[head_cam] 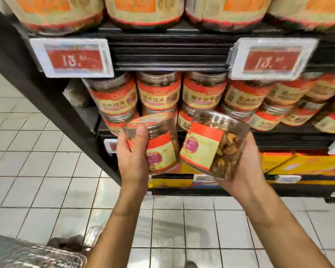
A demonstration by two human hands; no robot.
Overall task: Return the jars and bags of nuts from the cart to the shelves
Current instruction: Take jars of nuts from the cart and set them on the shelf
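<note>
My left hand [132, 158] grips a clear jar of nuts [159, 146] with a red and cream label, its lid tilted toward the shelf. A second jar of the same kind [211, 146] lies tilted in my right hand [244, 163], which holds it from below and behind. Both jars hang just in front of the middle shelf [170, 57], where matching jars [159, 93] stand stacked in two layers. The cart [33, 254] shows at the bottom left corner with its contents blurred.
Larger jars [145, 12] fill the shelf above. Two red price tags [72, 58] [271, 59] hang on the shelf edge. Yellow boxes [298, 163] sit on a lower shelf. The black shelf upright [46, 89] runs diagonally at left. White tiled floor [37, 171] lies below.
</note>
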